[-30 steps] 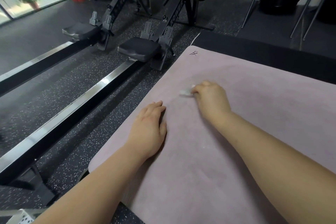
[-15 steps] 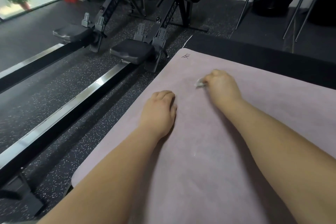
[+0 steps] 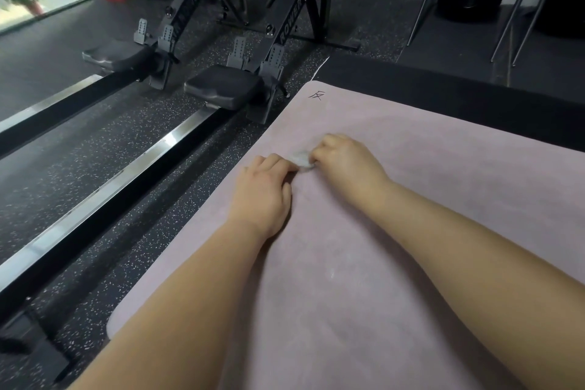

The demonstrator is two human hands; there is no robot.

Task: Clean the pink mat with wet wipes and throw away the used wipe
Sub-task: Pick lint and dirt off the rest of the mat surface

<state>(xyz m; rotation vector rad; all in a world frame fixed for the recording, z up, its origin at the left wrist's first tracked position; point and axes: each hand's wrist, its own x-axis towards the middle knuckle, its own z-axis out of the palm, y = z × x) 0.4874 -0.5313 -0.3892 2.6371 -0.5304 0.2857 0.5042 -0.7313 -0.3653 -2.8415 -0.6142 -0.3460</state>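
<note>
Head view: the right hand (image 3: 345, 168) clenches a small wipe (image 3: 302, 160) against the pink mat (image 3: 411, 199), likely scrubbing one spot. The left hand (image 3: 262, 190) lies relaxed on the mat at the wipe's 8 o'clock, probably steadying it. The wipe looks greyish and wadded, toward the mat's 11 o'clock corner.

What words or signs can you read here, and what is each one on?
"ROWER": white letters on the slanted black metal frame of the nearer rowing machine.
"反": dark handwritten sign at the far corner of the pink rectangular mat.
Too blurred to read: the letters on the farther black rowing machine.
</note>
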